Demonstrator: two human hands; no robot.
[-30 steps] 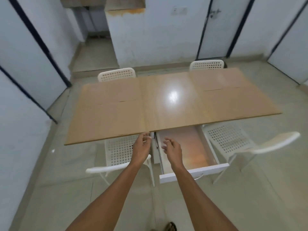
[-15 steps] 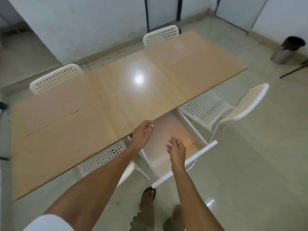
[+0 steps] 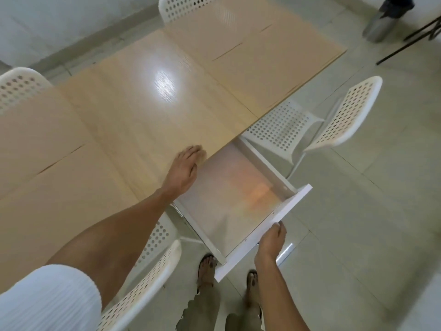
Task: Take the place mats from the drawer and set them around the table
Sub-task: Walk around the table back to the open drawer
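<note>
Under the table (image 3: 119, 130) edge, the white drawer (image 3: 229, 206) is pulled out; its front is gripped by the right hand (image 3: 270, 242), while the left hand (image 3: 185, 169) is laid flat, fingers spread, on the tabletop.

A white drawer (image 3: 236, 209) stands pulled out from under the near edge of a long, light wood-grain table (image 3: 133, 111), its pale, bare floor catching an orange glow. Tan place mats (image 3: 267, 56) lie flat at the tabletop's far-right end, edges nearly matching the wood.
</note>
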